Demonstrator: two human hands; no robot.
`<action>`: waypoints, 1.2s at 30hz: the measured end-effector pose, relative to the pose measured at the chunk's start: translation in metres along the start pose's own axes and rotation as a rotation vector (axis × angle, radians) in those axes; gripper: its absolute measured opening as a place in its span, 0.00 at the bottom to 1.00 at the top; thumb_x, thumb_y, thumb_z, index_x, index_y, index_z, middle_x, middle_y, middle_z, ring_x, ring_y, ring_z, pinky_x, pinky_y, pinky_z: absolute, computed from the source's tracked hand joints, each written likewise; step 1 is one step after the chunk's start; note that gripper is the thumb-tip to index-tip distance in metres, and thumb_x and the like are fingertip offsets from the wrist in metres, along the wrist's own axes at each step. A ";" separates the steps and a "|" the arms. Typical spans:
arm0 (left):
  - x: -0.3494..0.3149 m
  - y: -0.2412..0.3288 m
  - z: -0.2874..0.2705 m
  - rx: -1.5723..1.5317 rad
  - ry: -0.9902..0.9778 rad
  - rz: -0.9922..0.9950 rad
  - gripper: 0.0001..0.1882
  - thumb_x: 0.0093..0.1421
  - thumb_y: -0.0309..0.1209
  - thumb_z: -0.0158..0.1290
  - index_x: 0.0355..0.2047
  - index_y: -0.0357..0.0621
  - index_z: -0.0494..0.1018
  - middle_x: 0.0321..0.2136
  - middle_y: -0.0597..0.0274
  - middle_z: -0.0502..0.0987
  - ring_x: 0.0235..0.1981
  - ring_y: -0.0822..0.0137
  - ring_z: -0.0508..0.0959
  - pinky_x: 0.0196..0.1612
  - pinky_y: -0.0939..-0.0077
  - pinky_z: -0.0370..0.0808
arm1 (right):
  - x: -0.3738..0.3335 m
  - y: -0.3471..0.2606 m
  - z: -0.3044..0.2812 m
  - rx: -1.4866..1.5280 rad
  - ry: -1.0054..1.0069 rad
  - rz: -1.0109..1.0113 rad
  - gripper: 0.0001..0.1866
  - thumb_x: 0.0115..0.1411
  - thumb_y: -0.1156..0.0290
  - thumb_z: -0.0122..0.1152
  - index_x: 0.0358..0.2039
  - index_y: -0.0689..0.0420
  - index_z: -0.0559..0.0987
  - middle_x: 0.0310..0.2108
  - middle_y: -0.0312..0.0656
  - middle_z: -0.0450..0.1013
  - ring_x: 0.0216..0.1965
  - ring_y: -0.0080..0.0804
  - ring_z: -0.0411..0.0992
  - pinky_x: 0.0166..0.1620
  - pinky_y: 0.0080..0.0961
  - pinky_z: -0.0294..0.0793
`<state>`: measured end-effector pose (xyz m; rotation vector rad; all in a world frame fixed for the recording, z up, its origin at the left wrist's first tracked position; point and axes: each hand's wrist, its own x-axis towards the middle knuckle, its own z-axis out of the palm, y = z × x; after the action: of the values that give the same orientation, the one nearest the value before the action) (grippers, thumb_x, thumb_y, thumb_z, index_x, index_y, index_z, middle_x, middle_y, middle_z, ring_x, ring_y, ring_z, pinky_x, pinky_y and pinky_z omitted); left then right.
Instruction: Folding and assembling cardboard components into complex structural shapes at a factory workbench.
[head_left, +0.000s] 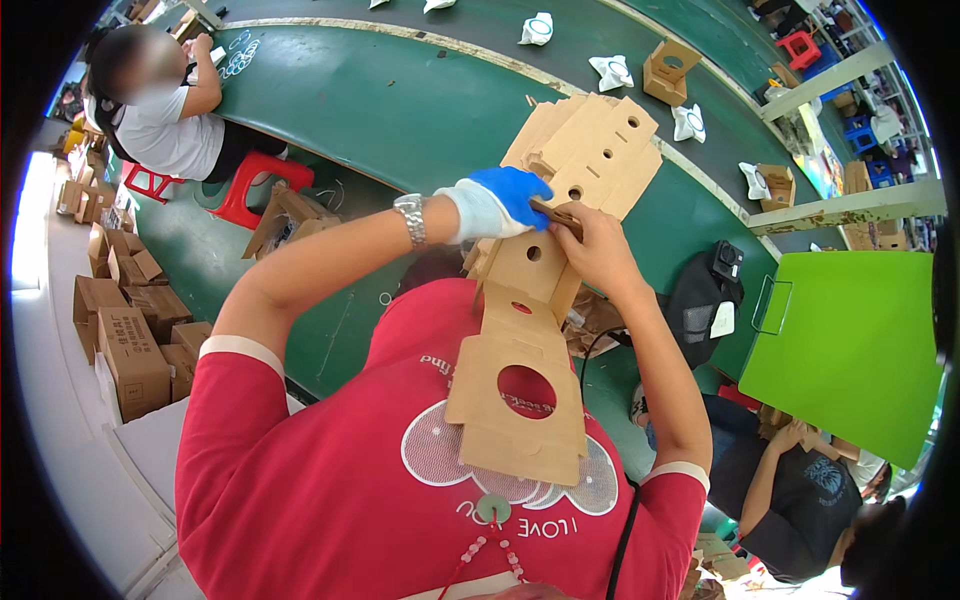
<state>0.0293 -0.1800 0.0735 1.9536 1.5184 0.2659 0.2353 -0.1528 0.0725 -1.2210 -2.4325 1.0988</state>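
Observation:
My left hand point(502, 204), in a blue-and-white work glove, is closed on the edge of a brown cardboard box blank. Bare, my right hand point(598, 252) pinches a folded edge of the same blank beside the glove. The box blank point(480, 400) hangs down over my red shirt, and a large round hole shows in its lower panel. Smaller holes run along its upper part. Past my hands a stack of flat cardboard blanks point(610, 140) lies on the green table. Which layers belong to the held blank is partly hidden by my fingers.
A conveyor belt point(480, 35) beyond the table carries white packets point(612, 72) and an open carton point(672, 72). At far left a person point(165, 120) sits by a red stool point(258, 190). Cartons point(135, 350) stand at left; a bright green board point(850, 350) and another person point(800, 500) are right.

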 end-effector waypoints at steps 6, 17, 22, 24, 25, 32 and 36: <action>0.016 -0.003 0.015 -1.622 0.174 -0.245 0.36 0.69 0.57 0.38 0.65 0.41 0.59 0.60 0.53 0.68 0.63 0.62 0.67 0.62 0.66 0.66 | 0.000 -0.013 0.010 0.256 0.259 0.064 0.21 0.57 0.76 0.60 0.52 0.57 0.73 0.36 0.50 0.77 0.40 0.46 0.77 0.45 0.37 0.74; -0.001 0.007 0.020 -1.048 0.176 -0.304 0.27 0.73 0.44 0.40 0.66 0.43 0.60 0.63 0.61 0.66 0.63 0.70 0.65 0.66 0.72 0.60 | -0.003 -0.010 0.020 0.379 0.306 -0.106 0.14 0.55 0.76 0.66 0.43 0.60 0.81 0.42 0.47 0.77 0.42 0.40 0.77 0.49 0.32 0.74; -0.007 -0.043 0.061 -0.442 -0.205 0.174 0.25 0.72 0.42 0.43 0.65 0.44 0.63 0.62 0.56 0.68 0.61 0.64 0.69 0.64 0.72 0.65 | -0.012 0.021 0.025 0.257 -0.011 -0.121 0.12 0.58 0.74 0.61 0.43 0.59 0.81 0.35 0.53 0.78 0.36 0.50 0.77 0.40 0.33 0.76; -0.003 -0.047 0.060 -0.372 -0.218 0.233 0.26 0.71 0.44 0.44 0.64 0.45 0.63 0.61 0.55 0.70 0.60 0.62 0.71 0.63 0.72 0.66 | -0.016 0.024 0.036 0.291 0.065 -0.114 0.12 0.57 0.75 0.60 0.43 0.60 0.81 0.35 0.53 0.78 0.36 0.50 0.77 0.40 0.33 0.76; 0.003 -0.043 0.057 -0.311 -0.247 0.141 0.27 0.70 0.46 0.45 0.64 0.47 0.63 0.58 0.53 0.72 0.57 0.59 0.74 0.59 0.69 0.70 | -0.017 0.026 0.040 0.323 0.139 -0.107 0.13 0.56 0.77 0.59 0.43 0.60 0.81 0.35 0.54 0.78 0.36 0.50 0.77 0.40 0.33 0.76; 0.011 -0.009 0.036 0.013 -0.233 0.151 0.20 0.64 0.46 0.49 0.50 0.47 0.70 0.38 0.45 0.80 0.39 0.45 0.80 0.41 0.55 0.77 | -0.019 0.021 0.032 0.174 0.161 -0.038 0.14 0.55 0.79 0.57 0.43 0.61 0.80 0.36 0.54 0.78 0.36 0.53 0.76 0.40 0.37 0.76; 0.018 -0.006 0.040 0.187 -0.267 0.126 0.16 0.62 0.35 0.51 0.49 0.47 0.70 0.35 0.48 0.80 0.38 0.46 0.80 0.39 0.57 0.78 | -0.012 0.022 0.023 0.059 0.099 -0.071 0.12 0.54 0.80 0.55 0.40 0.63 0.80 0.35 0.56 0.77 0.36 0.56 0.75 0.41 0.42 0.76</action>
<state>0.0513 -0.1769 0.0354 2.1362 1.2877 -0.0861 0.2449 -0.1658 0.0427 -1.1344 -2.3341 1.0562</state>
